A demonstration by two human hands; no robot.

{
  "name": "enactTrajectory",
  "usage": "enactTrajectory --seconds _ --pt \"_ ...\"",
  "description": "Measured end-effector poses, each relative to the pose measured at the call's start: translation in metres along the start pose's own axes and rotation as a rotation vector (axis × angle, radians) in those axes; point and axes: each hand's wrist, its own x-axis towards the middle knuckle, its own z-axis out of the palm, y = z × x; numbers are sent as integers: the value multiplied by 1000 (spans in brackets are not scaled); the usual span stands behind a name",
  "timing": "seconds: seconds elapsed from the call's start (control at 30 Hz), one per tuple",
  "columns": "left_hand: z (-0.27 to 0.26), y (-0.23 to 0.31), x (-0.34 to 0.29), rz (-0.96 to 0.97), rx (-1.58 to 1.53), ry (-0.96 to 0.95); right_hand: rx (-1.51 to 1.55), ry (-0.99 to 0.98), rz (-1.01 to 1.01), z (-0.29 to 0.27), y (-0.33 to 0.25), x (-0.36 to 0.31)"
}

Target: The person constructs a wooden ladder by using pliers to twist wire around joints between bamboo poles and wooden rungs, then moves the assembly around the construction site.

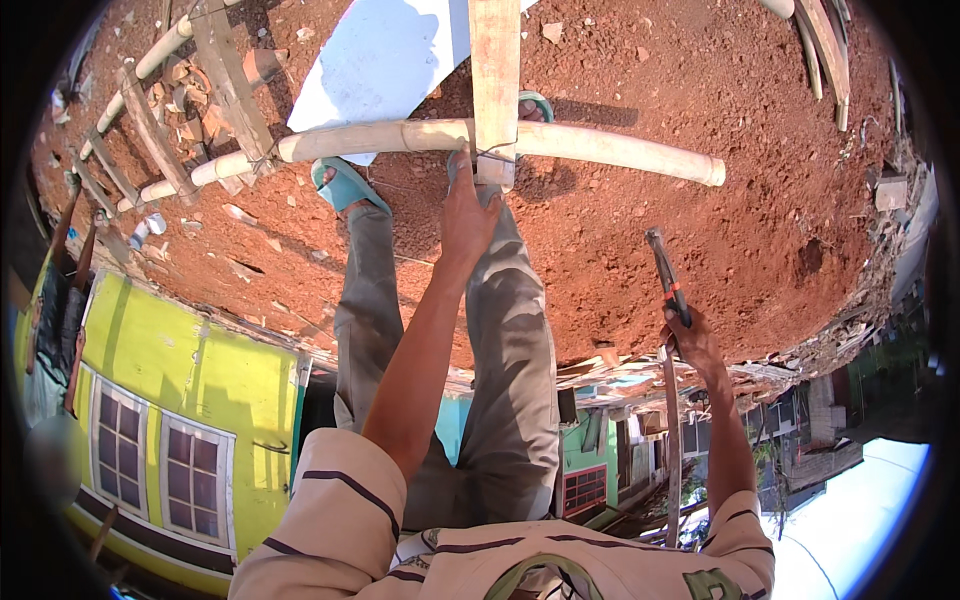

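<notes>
My left hand (pixel 468 220) reaches forward, its index finger stretched up against the bamboo pole (pixel 380 137) and its thumb apart from it. Just right of that fingertip, a wooden plank (pixel 496 80) crosses the pole, and a thin dark wire shows around the crossing. My right hand (pixel 697 342) is out to the right, closed round the handles of a pair of pincers (pixel 665 268) with dark and orange grips. The pincers' metal head points away from me, above the red soil and apart from the pole.
Other wooden slats (pixel 232 85) join the bamboo at the left like a ladder. A pale blue-white sheet (pixel 375 65) lies beyond the pole. My sandalled feet (pixel 350 185) stand on red soil. A long stick (pixel 672 450) shows below my right hand; a yellow-green house (pixel 160 350) stands left.
</notes>
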Motion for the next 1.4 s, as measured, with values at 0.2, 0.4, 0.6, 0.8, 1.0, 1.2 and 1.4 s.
enactTrajectory --seconds 0.2,0.4,0.6,0.8,1.0,1.2,1.4 --pt "-26 -1 0 -139 -66 -158 -853 530 -720 87 -82 29" --pt "-41 -5 5 -183 -96 -219 -935 538 -654 95 -112 56" --pt "-36 -9 2 -232 -121 -265 -1150 647 -709 82 -125 72" --pt "-29 -16 2 -252 -103 -282 -1203 661 -785 72 -128 83" --pt "-26 -23 6 -220 -113 -286 -1247 627 -749 67 -129 93" --pt "-23 -12 10 -219 -90 -172 -1310 476 -667 58 -148 86" --pt "-18 13 19 -52 77 -136 -1232 443 -782 48 -144 96"
